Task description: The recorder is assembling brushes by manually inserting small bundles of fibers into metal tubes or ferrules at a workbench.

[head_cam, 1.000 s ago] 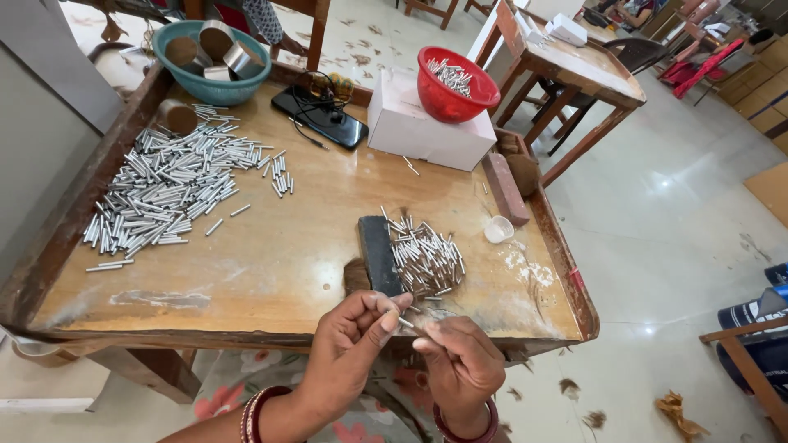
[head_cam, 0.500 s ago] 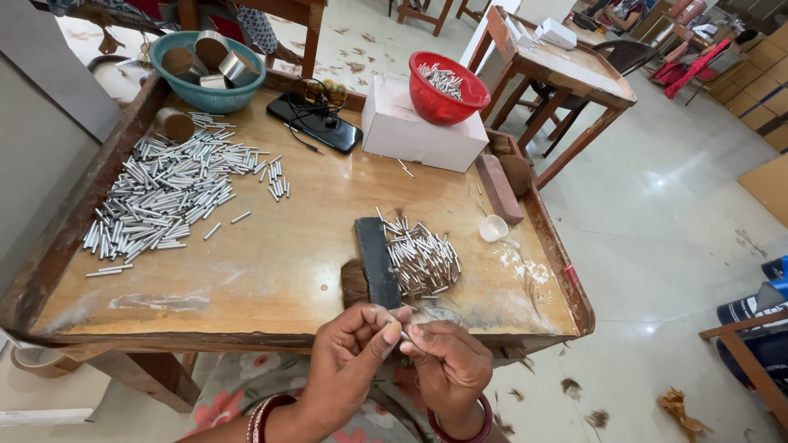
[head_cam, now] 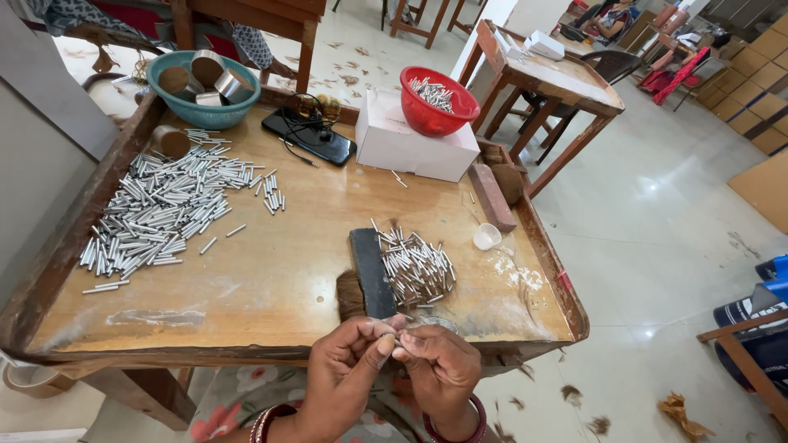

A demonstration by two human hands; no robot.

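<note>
Pinching one small metal tube [head_cam: 400,336] between both hands, left hand [head_cam: 349,365] and right hand [head_cam: 439,365] should keep their fingers clenched steady at the counter's [head_cam: 271,279] six-o'clock edge.

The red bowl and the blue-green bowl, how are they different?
The red bowl sits on a white box and holds thin silver tubes; the blue-green bowl sits on the table and holds wide metal rings. The blue-green bowl looks wider. Both are round and open.
</note>
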